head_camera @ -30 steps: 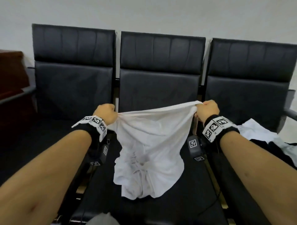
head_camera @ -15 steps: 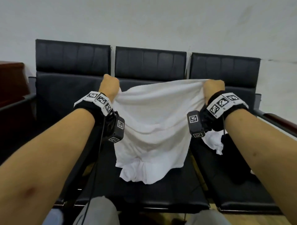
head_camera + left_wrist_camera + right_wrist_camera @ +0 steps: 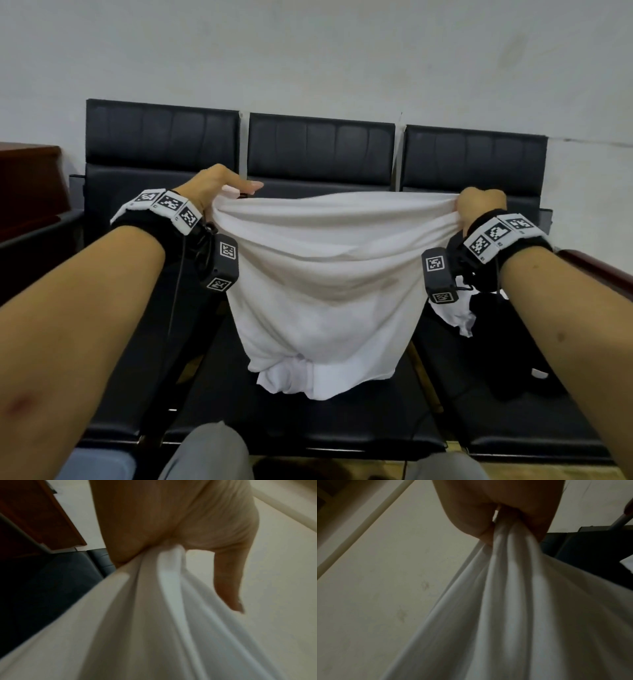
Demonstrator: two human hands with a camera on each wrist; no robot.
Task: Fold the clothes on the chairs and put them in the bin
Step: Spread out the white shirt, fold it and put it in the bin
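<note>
A white garment hangs stretched between my two hands above the middle chair seat, its bunched lower end resting on the seat. My left hand grips its upper left edge, one finger pointing out to the right. My right hand grips the upper right edge in a fist. In the left wrist view the cloth runs out of my left hand; in the right wrist view its folds hang from my right hand. No bin shows.
Three black chairs stand in a row against a pale wall. On the right chair lie a black garment and a white piece of cloth. A dark wooden cabinet stands at the left. My knees are at the bottom.
Both hands have lifted the white garment higher and spread it wider. The view has pulled back from the chairs, and the garment's lower end now barely rests on the seat.
</note>
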